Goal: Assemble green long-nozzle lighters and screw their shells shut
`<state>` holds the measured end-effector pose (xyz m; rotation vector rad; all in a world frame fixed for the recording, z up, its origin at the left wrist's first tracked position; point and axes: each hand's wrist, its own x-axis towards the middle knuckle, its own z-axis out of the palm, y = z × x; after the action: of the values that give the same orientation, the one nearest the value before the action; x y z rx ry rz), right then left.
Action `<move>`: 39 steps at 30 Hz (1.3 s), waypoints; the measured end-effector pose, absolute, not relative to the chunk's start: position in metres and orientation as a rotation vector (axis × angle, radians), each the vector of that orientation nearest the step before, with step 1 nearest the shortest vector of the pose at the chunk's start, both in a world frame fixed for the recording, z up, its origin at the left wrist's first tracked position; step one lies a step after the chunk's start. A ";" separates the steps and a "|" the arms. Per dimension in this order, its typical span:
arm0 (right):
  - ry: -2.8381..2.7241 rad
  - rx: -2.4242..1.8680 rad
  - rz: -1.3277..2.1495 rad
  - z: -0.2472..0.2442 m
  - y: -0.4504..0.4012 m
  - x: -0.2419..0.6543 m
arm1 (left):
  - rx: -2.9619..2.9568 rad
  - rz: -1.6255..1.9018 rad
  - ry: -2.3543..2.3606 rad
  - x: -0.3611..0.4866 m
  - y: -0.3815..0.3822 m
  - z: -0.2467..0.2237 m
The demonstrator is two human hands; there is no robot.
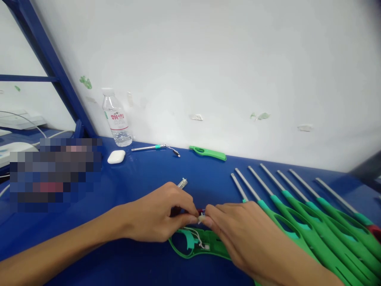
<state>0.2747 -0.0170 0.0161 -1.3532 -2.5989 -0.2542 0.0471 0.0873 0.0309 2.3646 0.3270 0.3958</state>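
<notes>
My left hand (166,212) and my right hand (235,226) meet at the middle, fingertips pinched round a small pale part (201,218). A bit of red shows behind the fingertips. Just below them lies an open green lighter shell (195,253) with a teal piece (189,239), white wires and a small white block (205,246) inside. My right hand covers its right end. Beyond my left hand, a clear and metal piece (182,183) sticks out; its lower part is hidden.
Several green lighters with metal tubes (327,222) lie at the right. Along the wall are a water bottle (117,119), a white case (116,157), a metal tube with wires (149,148) and a green shell half (211,153). A blurred area covers the left.
</notes>
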 end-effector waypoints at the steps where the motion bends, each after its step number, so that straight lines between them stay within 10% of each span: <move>1: -2.596 -1.360 -0.246 0.016 -0.017 0.274 | 2.358 0.395 0.320 0.047 0.087 0.031; 39: -2.551 -1.542 -0.006 0.030 -0.011 0.286 | 2.407 0.474 0.603 0.050 0.086 0.028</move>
<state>0.2858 -0.0114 0.0300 -1.5421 -2.5510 -0.0058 0.0496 0.0858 0.0283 2.4070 0.6028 0.4736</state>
